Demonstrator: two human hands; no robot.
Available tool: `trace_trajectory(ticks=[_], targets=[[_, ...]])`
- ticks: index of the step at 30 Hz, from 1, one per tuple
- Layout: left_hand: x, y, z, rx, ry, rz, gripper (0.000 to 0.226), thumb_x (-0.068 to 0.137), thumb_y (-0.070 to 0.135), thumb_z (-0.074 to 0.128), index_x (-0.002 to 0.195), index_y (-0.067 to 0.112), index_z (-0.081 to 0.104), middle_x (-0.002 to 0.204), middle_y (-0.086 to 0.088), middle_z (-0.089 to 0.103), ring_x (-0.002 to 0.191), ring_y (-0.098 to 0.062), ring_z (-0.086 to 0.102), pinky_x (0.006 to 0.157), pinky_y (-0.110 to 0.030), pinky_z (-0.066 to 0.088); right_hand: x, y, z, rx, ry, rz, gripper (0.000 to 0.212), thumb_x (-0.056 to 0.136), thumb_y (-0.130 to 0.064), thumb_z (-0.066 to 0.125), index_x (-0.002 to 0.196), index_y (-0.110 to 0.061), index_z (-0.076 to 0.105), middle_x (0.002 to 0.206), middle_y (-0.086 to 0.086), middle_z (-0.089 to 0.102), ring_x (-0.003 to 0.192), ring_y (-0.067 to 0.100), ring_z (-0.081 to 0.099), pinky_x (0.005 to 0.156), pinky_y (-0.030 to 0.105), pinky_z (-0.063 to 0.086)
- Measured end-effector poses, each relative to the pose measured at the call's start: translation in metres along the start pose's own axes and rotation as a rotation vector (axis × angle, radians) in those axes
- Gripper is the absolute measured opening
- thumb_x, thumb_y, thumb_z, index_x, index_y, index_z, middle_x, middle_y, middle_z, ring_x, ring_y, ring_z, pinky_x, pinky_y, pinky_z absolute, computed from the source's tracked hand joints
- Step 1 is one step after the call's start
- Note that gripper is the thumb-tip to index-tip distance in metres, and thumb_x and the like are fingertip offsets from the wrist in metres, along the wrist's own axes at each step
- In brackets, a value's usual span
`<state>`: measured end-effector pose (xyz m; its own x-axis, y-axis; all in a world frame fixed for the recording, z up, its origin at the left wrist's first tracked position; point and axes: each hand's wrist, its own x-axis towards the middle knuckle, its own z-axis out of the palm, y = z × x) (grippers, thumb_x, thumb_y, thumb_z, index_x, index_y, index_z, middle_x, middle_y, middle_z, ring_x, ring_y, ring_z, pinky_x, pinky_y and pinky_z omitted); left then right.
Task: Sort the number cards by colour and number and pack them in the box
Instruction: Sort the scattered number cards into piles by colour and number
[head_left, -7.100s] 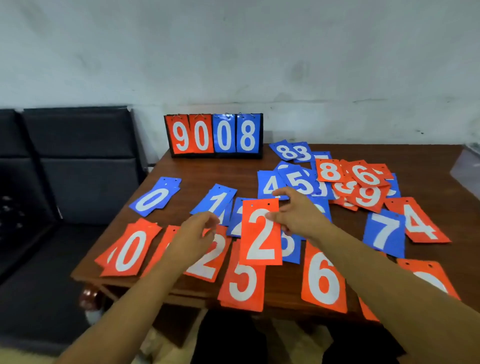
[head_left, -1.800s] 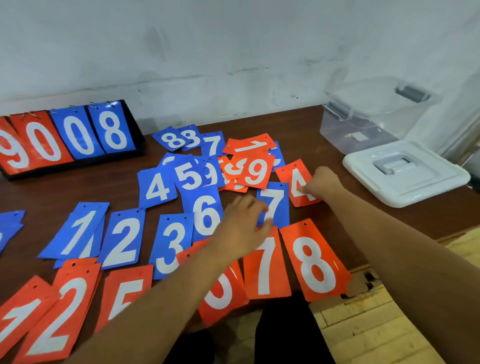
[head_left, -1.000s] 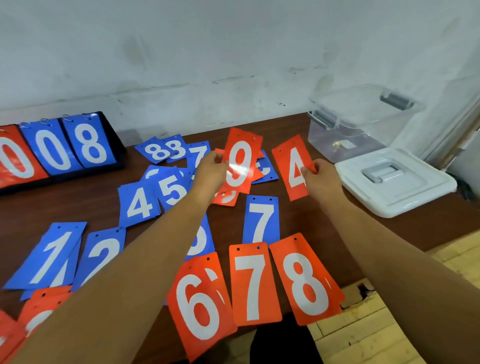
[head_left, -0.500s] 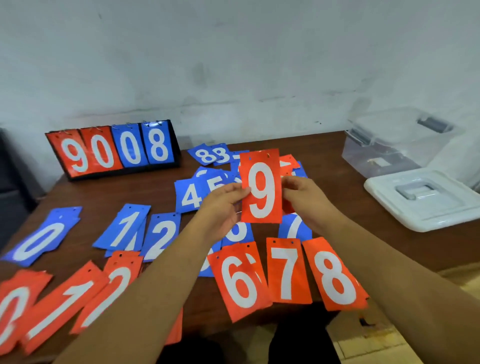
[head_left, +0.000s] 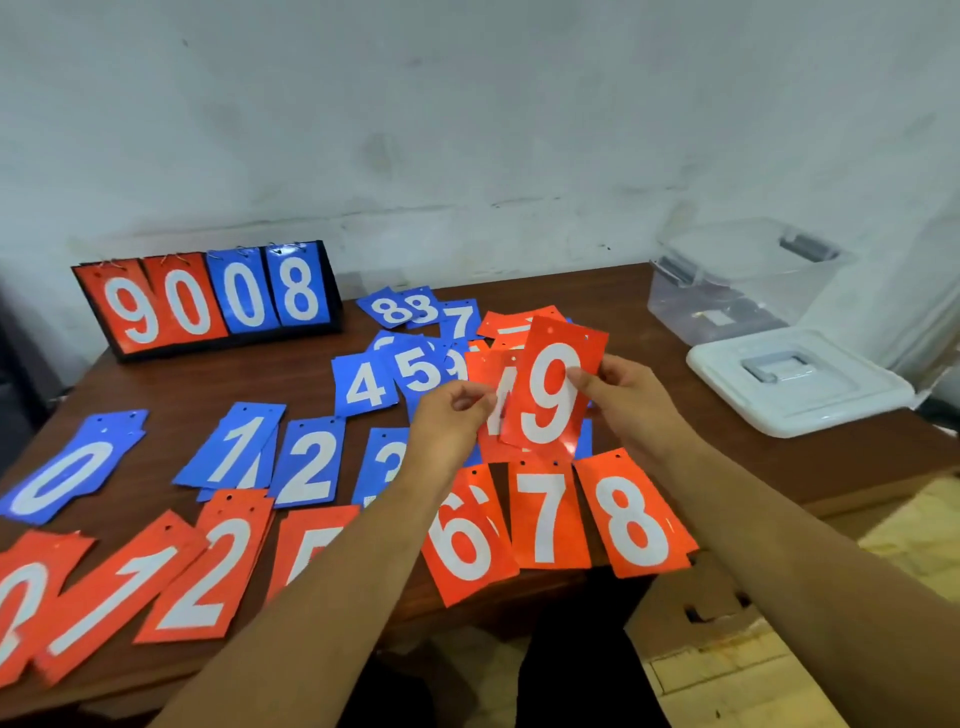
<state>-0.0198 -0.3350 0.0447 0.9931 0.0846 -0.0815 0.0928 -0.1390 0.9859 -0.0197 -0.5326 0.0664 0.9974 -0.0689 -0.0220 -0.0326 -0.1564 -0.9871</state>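
1. The right hand (head_left: 623, 400) pinches the red 9 card (head_left: 550, 395) by its right edge, upright above the table (head_left: 208, 384). The left hand (head_left: 452, 421) pinches a second red card (head_left: 488, 374) that overlaps the 9 from behind, on its left.
2. Just below the 9, the red 6 (head_left: 465, 535), 7 (head_left: 548, 517) and 8 (head_left: 631, 514) lie in a row. Left of the 9 lie the blue 4 (head_left: 366, 387) and 5 (head_left: 415, 369). Far to its upper left stands a scoreboard (head_left: 208, 299) reading 9008.
3. Well to the right of the 9 sits a clear box (head_left: 737, 280), open, with its white lid (head_left: 795, 379) flat beside it. A pale patch shows through the box wall; what it is cannot be told.
4. The 9 covers most of the second card's digit, which looks like a 4. The left forearm hides part of a blue 3 (head_left: 387, 462) and a red 5 (head_left: 311, 551). Far left of the 9, a red 0 (head_left: 21, 608) is cut off by the frame edge.
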Motion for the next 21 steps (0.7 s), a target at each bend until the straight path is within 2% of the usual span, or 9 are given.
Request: trace_trajectory(ticks=[3,5,7,9,11,13,15,17,21], targets=[[-0.002,-0.005,0.002,0.023,0.001,-0.02,0.014,0.096,0.014,0.062,0.1,0.026,0.068,0.114,0.006,0.068,0.103,-0.011,0.067,0.078,-0.029,0.06,0.002,0.01,-0.038,-0.099,0.067,0.053,0.022,0.088,-0.03,0.068,0.108,-0.02,0.067,0.106,-0.001,0.074,0.085,0.011,0.072,0.066,0.021,0.056],[-0.007,-0.006,0.003,0.008,-0.029,-0.037,0.016,0.096,0.013,0.062,0.105,0.026,0.065,0.118,0.005,0.065,0.101,-0.012,0.067,0.067,-0.025,0.059,0.003,0.019,-0.061,-0.259,0.114,0.105,0.027,0.087,-0.031,0.07,0.109,-0.019,0.063,0.106,-0.003,0.07,0.085,0.013,0.069,0.067,0.023,0.054],[-0.01,-0.006,0.006,-0.018,-0.046,-0.056,0.02,0.096,0.015,0.063,0.111,0.028,0.06,0.119,0.001,0.065,0.099,-0.016,0.069,0.064,-0.028,0.06,0.004,0.031,-0.083,-0.451,0.154,0.177,0.037,0.086,-0.033,0.071,0.116,-0.016,0.058,0.106,0.0,0.064,0.091,0.02,0.066,0.075,0.031,0.054],[-0.013,-0.005,0.009,-0.018,-0.046,-0.073,0.03,0.095,0.016,0.064,0.119,0.031,0.053,0.118,-0.002,0.067,0.095,-0.018,0.071,0.066,-0.033,0.062,0.007,0.045,-0.102,-0.576,0.15,0.238,0.043,0.086,-0.031,0.071,0.121,-0.009,0.057,0.112,0.008,0.066,0.099,0.028,0.066,0.083,0.038,0.053],[-0.014,-0.003,0.011,-0.032,-0.049,-0.1,0.043,0.094,0.015,0.065,0.128,0.034,0.047,0.118,-0.002,0.066,0.094,-0.019,0.071,0.069,-0.036,0.063,0.009,0.06,-0.115,-0.658,0.124,0.265,0.038,0.087,-0.027,0.07,0.116,-0.005,0.061,0.115,0.012,0.067,0.101,0.031,0.066,0.087,0.041,0.054],[-0.015,-0.002,0.013,-0.036,-0.039,-0.128,0.056,0.093,0.016,0.066,0.138,0.033,0.039,0.114,0.001,0.063,0.094,-0.019,0.068,0.071,-0.037,0.061,0.01,0.075,-0.12,-0.748,0.117,0.259,0.03,0.088,-0.024,0.069,0.11,-0.004,0.063,0.115,0.016,0.068,0.099,0.03,0.066,0.085,0.041,0.054],[-0.017,-0.003,0.013,-0.035,-0.02,-0.155,0.062,0.093,0.017,0.067,0.144,0.03,0.034,0.109,0.006,0.057,0.092,-0.017,0.065,0.071,-0.035,0.058,0.012,0.088,-0.12,-0.835,0.127,0.268,0.033,0.09,-0.027,0.067,0.115,-0.006,0.062,0.117,0.015,0.066,0.101,0.029,0.066,0.083,0.038,0.055],[-0.017,-0.005,0.01,-0.055,-0.006,-0.171,0.055,0.093,0.018,0.067,0.14,0.026,0.039,0.114,0.006,0.062,0.097,-0.02,0.067,0.078,-0.041,0.06,0.014,0.096,-0.115,-0.924,0.161,0.285,0.037,0.09,-0.033,0.065,0.117,-0.008,0.06,0.117,0.012,0.066,0.1,0.028,0.065,0.084,0.039,0.056],[-0.018,-0.01,0.0,-0.059,-0.013,-0.169,0.033,0.093,0.019,0.067,0.122,0.022,0.053,0.116,-0.002,0.07,0.094,-0.022,0.072,0.082,-0.047,0.06,0.015,0.09,-0.101,-1.182,0.332,0.229,0.032,0.085,-0.035,0.069,0.102,-0.01,0.056,0.113,0.015,0.06,0.099,0.027,0.058,0.087,0.039,0.053]])
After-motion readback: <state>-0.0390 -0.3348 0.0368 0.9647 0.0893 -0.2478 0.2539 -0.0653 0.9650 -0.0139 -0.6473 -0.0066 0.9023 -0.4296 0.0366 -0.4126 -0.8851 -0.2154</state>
